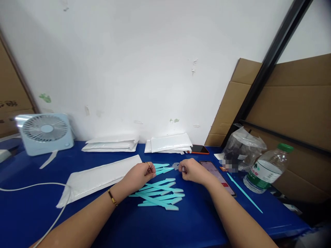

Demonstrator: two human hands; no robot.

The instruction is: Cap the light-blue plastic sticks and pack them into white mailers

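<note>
In the head view, the left hand [141, 174] reaches over the middle of the blue counter [191, 227], its thumb and fingers pinching the near ends of a few turquoise razors [164, 170] that point rightward. The right hand [193, 170] is just across from their tips, fingers curled in toward the thumb; whether anything is pinched there I cannot tell. Small clear plastic pieces [176, 166] lie just beside its fingertips, between the two hands.

Nearer the counter's front edge, just below and to the right of the left hand, more razors overlap in a loose pile [156, 200], most of their pale blade ends turned right. Another single razor [244, 192] lies apart toward the right edge, between a phone with a lit screen [218, 175] and a green-capped plastic bottle [266, 172]. A clear plastic bag [243, 146] stands behind the bottle.

A long white padded envelope [100, 181] lies slantwise to the left of the left hand. Along the back edge, against the wall, rest two stacks of white envelopes [169, 143] and an orange-edged phone [200, 149]; a light-blue fan [46, 129] stands toward the back left corner.
</note>
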